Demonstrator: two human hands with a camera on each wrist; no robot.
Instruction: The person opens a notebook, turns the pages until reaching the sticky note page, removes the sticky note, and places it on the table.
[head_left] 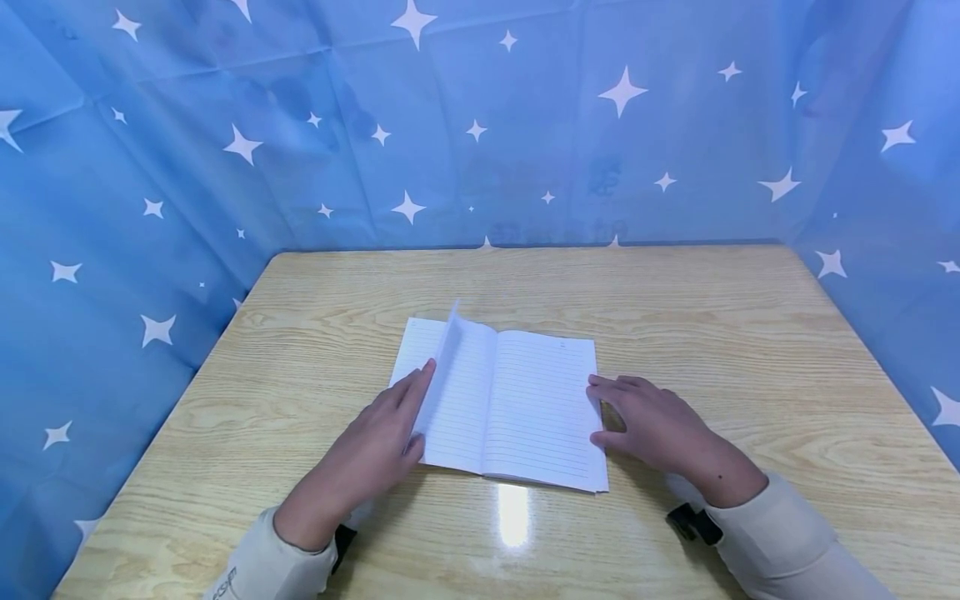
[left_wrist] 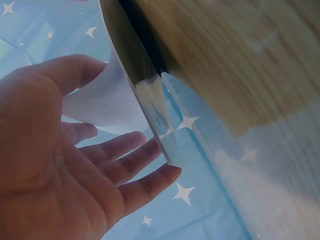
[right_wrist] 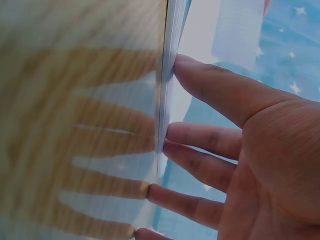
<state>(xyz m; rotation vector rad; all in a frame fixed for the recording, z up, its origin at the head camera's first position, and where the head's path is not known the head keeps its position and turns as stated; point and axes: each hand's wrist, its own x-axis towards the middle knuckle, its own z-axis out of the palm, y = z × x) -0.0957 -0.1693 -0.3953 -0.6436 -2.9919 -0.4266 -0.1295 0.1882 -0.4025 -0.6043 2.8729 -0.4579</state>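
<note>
An open notebook (head_left: pixel 543 408) with lined white pages lies on the wooden table. One leaf on its left side, the raised page (head_left: pixel 448 337), stands up from the pages beneath. My left hand (head_left: pixel 382 437) is against the notebook's left part, its fingers fairly straight alongside that leaf. In the left wrist view, the thumb is by the curved white paper (left_wrist: pixel 117 102) and the fingers extend near the notebook's edge. At the notebook's right edge, my right hand (head_left: pixel 652 423) rests with thumb and fingertips spread. The right wrist view has its thumb and fingers touching the page edges (right_wrist: pixel 171 65).
The wooden table (head_left: pixel 750 333) has a glossy top that reflects the hands. A blue cloth (head_left: pixel 525 108) with white stars hangs behind it and along both sides. A bright light reflection lies just in front of the notebook.
</note>
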